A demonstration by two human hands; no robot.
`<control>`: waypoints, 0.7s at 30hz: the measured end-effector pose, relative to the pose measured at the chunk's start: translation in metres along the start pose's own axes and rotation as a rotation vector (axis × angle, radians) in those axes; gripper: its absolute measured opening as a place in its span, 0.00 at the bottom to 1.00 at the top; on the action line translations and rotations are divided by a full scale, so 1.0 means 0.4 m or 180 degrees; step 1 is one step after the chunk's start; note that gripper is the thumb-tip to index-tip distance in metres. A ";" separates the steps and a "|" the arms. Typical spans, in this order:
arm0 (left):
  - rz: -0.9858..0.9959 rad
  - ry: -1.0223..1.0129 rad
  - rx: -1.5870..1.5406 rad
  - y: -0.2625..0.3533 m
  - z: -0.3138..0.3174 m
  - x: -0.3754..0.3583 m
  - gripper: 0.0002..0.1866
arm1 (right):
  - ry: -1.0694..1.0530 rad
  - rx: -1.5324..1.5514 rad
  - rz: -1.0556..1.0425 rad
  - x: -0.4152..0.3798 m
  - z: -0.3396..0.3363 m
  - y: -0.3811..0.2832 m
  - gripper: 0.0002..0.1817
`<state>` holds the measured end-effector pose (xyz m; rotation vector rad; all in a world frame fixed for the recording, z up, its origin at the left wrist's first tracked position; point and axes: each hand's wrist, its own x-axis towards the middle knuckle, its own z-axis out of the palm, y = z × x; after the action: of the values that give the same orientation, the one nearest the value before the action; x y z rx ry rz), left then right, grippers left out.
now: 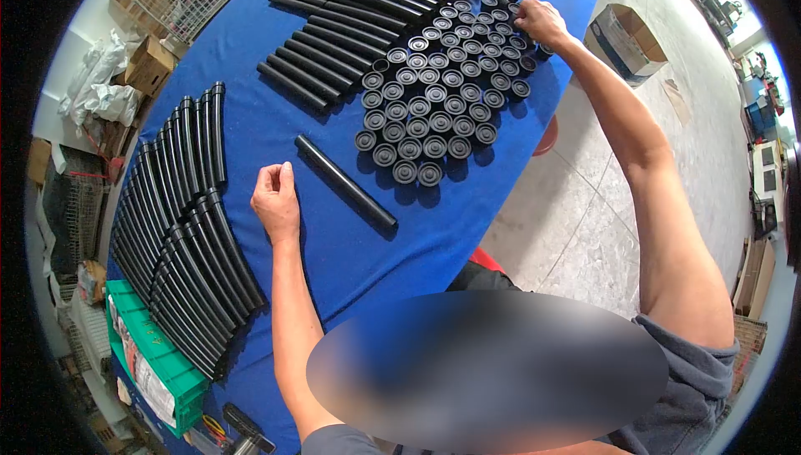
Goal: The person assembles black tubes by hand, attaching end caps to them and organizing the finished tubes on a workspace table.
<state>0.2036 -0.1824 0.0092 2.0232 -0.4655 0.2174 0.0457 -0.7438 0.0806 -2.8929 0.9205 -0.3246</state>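
The person's right hand (541, 22) reaches far across the blue table (275, 133) and rests on the far right edge of a big bunch of round black caps (442, 88). Its fingers curl down onto the caps; I cannot tell if they pinch one. The left hand (276, 199) lies near, loosely curled and holding nothing. Just to its right lies one black tube (345, 182). More tubes (179, 230) are piled on the left, and another pile (367, 4) lies at the far end.

bare cloth (275, 133) between tube stacks (179, 230) – single tube (345, 182) intrudes
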 end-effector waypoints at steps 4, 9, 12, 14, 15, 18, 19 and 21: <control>-0.0049 -0.0010 -0.0009 0.009 -0.004 -0.002 0.12 | 0.0015 0.0074 -0.0395 0.002 0.017 0.014 0.11; -0.0065 -0.0020 -0.0084 0.004 0.000 0.000 0.12 | 0.0079 0.0563 -0.0736 -0.001 -0.004 0.041 0.10; -0.0128 -0.0043 -0.0080 0.004 -0.001 -0.001 0.12 | 0.0214 0.0831 -0.0486 -0.006 -0.028 0.068 0.11; -0.0129 -0.0060 -0.0106 0.002 -0.002 0.000 0.12 | 0.0213 0.0503 -0.0380 -0.028 -0.051 0.068 0.12; -0.0125 -0.0051 -0.0079 0.002 -0.002 0.000 0.12 | 0.0051 0.0187 -0.0415 -0.040 -0.057 0.065 0.12; -0.0082 -0.0019 0.0001 0.006 -0.002 0.000 0.11 | -0.0197 -0.0091 -0.0483 -0.065 -0.031 0.075 0.13; -0.0049 -0.0003 0.0024 0.008 -0.001 0.000 0.11 | -0.0319 0.0102 -0.0542 -0.071 -0.030 0.072 0.14; -0.0028 0.0015 0.0043 0.007 -0.004 -0.001 0.11 | -0.0261 0.0067 -0.0450 -0.079 -0.022 0.060 0.14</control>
<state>0.2020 -0.1821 0.0122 2.0373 -0.4531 0.2204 0.0051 -0.7454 0.0801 -2.9336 0.6980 -0.2223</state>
